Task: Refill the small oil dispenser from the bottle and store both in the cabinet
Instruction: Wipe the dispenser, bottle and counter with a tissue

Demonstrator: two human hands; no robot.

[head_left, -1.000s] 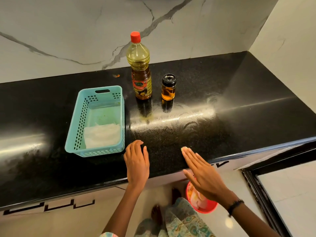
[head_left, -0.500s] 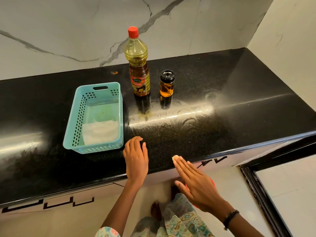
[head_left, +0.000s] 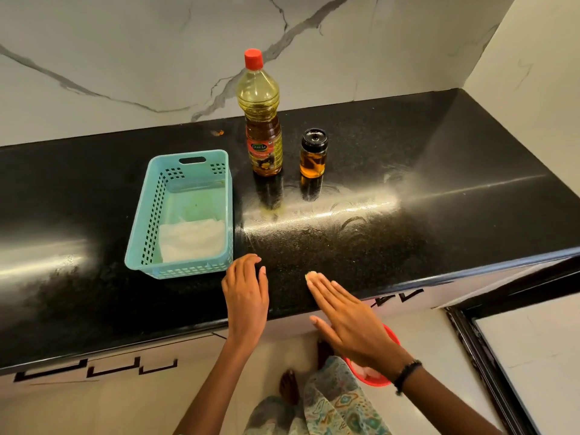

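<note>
Here we see the tall clear plastic oil bottle with a red cap (head_left: 263, 120) and the small black-lidded glass dispenser (head_left: 314, 153) upright, side by side, straight ahead of our empty hands; the flat, spread right hand (head_left: 348, 321) lies nearer the dispenser, the loosely curled left hand (head_left: 246, 296) the bottle.

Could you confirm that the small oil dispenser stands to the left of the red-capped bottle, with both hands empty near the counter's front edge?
Not quite: the head view shows the small oil dispenser standing to the right of the red-capped bottle. The left hand and right hand are indeed empty near the front edge.
</note>
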